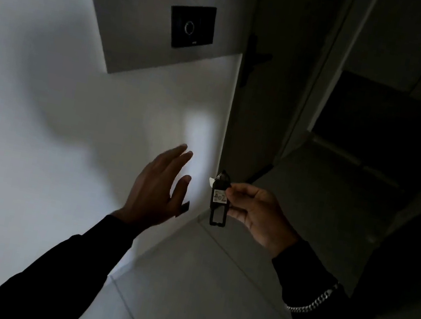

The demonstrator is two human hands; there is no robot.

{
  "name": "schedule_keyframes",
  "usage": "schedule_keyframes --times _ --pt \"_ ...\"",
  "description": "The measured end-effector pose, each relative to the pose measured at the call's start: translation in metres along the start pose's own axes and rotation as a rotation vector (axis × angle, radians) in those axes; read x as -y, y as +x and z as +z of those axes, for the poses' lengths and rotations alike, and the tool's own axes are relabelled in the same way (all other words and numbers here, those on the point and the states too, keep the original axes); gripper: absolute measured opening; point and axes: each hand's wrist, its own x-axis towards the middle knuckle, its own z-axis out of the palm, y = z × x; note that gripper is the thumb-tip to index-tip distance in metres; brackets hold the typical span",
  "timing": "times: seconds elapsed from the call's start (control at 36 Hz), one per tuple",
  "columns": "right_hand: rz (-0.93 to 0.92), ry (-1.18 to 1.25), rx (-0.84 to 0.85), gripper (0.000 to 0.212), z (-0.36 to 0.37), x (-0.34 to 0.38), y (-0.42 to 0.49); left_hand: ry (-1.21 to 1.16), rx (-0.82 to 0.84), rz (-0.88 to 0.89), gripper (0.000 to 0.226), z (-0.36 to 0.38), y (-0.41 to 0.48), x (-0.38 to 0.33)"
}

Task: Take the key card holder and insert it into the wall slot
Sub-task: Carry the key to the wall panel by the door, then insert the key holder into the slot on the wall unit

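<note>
While you're pinching the key card holder in your right hand, the wall slot is sitting well above.
Left hand is hanging open, fingers spread and empty; it's so dim you're risking missing the slot or fumbling the loose pinch.

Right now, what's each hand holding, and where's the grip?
Right hand pinches the key card holder at its side edge, beside the label. Left hand is open, holding nothing.

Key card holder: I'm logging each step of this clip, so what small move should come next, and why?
Probably raise the right hand up and to the left, toward the black wall slot. The key card holder is already pinched in that hand but hangs well below the slot, down near the floor line. The left hand is open and empty, so nothing else needs picking up.
</note>
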Motion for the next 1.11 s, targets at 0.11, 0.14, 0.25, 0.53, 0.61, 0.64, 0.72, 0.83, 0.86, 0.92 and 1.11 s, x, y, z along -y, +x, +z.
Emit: schedule_keyframes --times 0.11,0.14,0.25,0.53,0.61,0.64,0.72,0.83,0.86,0.92,1.11 --pt "-0.011 -0.051 0.082 0.009 -0.023 0.025 0.056 0.101 -0.036 -0.004 0.051 0.02 0.043 0.016" --pt "-0.017 -0.069 0.095 0.01 -0.026 0.03 0.07 0.121 -0.055 -0.005 0.051 0.025 0.053 0.021" --pt "-0.043 -0.098 0.138 0.01 -0.039 0.052 0.128 0.2 -0.127 -0.009 0.052 0.046 0.095 0.047" --pt "-0.148 -0.194 0.303 0.011 -0.048 0.138 0.248 0.482 -0.305 0.01 0.056 0.046 0.232 0.092" --pt "-0.198 -0.238 0.414 0.013 -0.047 0.165 0.281 0.573 -0.376 0.016 0.061 0.035 0.268 0.101" --pt "-0.211 -0.264 0.455 0.012 -0.046 0.173 0.292 0.606 -0.395 0.015 0.063 0.031 0.278 0.104" --pt "-0.269 -0.347 0.552 0.012 -0.042 0.192 0.324 0.721 -0.437 0.016 0.065 0.019 0.303 0.111" --pt "-0.369 -0.4 0.643 0.024 -0.031 0.216 0.358 0.863 -0.458 -0.012 0.064 0.004 0.328 0.117" --pt "-0.389 -0.397 0.67 0.026 -0.028 0.222 0.365 0.875 -0.449 -0.014 0.063 0.001 0.333 0.119" --pt "-0.438 -0.379 0.713 0.028 -0.021 0.235 0.378 0.91 -0.411 -0.007 0.063 -0.005 0.343 0.123" --pt "-0.647 -0.325 0.787 0.029 0.003 0.271 0.423 1.158 -0.304 -0.007 0.066 -0.02 0.363 0.152"
